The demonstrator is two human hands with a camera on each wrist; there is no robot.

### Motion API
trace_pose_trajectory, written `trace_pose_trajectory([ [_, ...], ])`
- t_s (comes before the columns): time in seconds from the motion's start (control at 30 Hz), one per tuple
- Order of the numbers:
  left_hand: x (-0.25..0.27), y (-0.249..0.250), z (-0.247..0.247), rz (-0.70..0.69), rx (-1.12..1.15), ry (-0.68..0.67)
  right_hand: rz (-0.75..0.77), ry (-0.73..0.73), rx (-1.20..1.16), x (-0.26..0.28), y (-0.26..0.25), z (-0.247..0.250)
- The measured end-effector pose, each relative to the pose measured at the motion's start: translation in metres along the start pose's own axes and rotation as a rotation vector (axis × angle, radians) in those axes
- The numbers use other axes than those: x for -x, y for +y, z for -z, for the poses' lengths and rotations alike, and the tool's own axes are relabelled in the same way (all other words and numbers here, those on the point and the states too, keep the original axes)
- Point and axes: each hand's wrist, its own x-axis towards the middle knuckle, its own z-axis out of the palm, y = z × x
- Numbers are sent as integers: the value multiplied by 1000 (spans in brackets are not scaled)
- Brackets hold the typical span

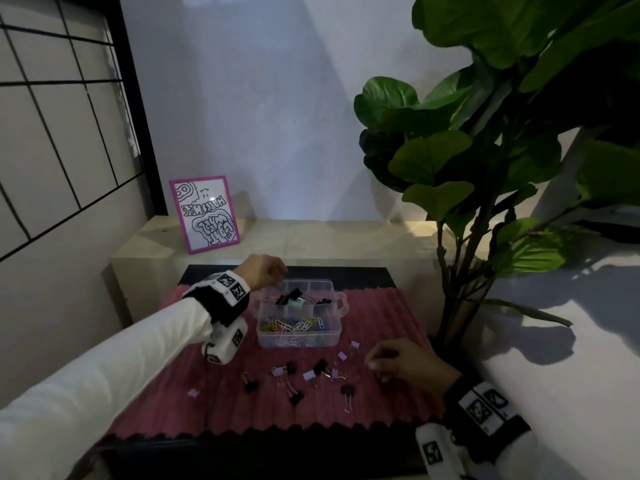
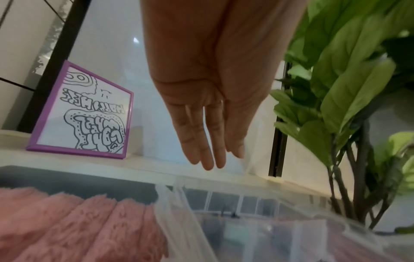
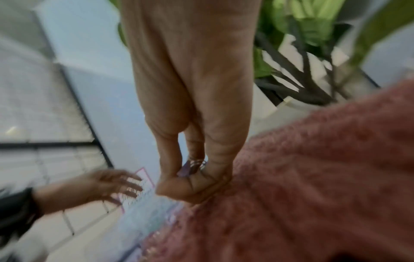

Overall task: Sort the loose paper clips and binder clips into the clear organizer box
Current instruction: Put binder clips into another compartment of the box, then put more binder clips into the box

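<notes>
The clear organizer box [image 1: 332, 336] stands at the back of the pink ribbed mat [image 1: 180, 414]. Its front compartment holds coloured paper clips [image 1: 294, 325]; a back one holds black and mint binder clips [image 1: 292, 297]. Several loose black and lilac binder clips [image 1: 296, 396] lie on the mat in front of the box. My left hand [image 1: 278, 275] hovers over the box's back left corner, its fingers [image 2: 208, 156] straight and holding nothing. My right hand [image 1: 372, 365], low over the mat right of the loose clips, pinches a lilac binder clip [image 3: 190, 168] between thumb and fingers.
A purple-framed drawing [image 1: 204, 213] leans on the pale wooden ledge [image 1: 346, 237] behind the mat. A large leafy plant [image 1: 485, 150] rises at the right, its stems close to the mat's right edge. A gridded screen [image 1: 52, 133] stands at the left.
</notes>
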Motion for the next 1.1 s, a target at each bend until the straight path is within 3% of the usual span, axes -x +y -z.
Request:
trace_pose_trajectory([
  [0.1,33,-10,21,5,71,42,-79,55,-446,0,-2,2],
  [0.17,61,-24,32,20,117,32,-103,39,-589,-1,-10,1],
  [0.27,109,-43,34,78,225,-40,-136,-22,-651,-14,-30,-4],
  [0.4,163,-65,14,171,116,-43,-114,-79,-696,-52,-65,-11],
  [0.5,182,-74,-12,218,91,-153,-80,-71,-650,-86,-93,-19],
  [0.6,182,-73,-34,252,5,-210,-122,20,-537,-114,-110,-31],
  [0.77,170,-53,-44,247,-144,-229,-102,160,62,-142,-113,-45],
  [0.87,165,-47,-42,231,-191,-284,-102,139,339,-145,-110,-48],
  [1.0,158,-42,-29,214,-80,-252,39,147,583,-120,-112,-42],
  [1.1,150,-26,-25,102,-134,-151,202,177,636,-95,-109,-30],
])
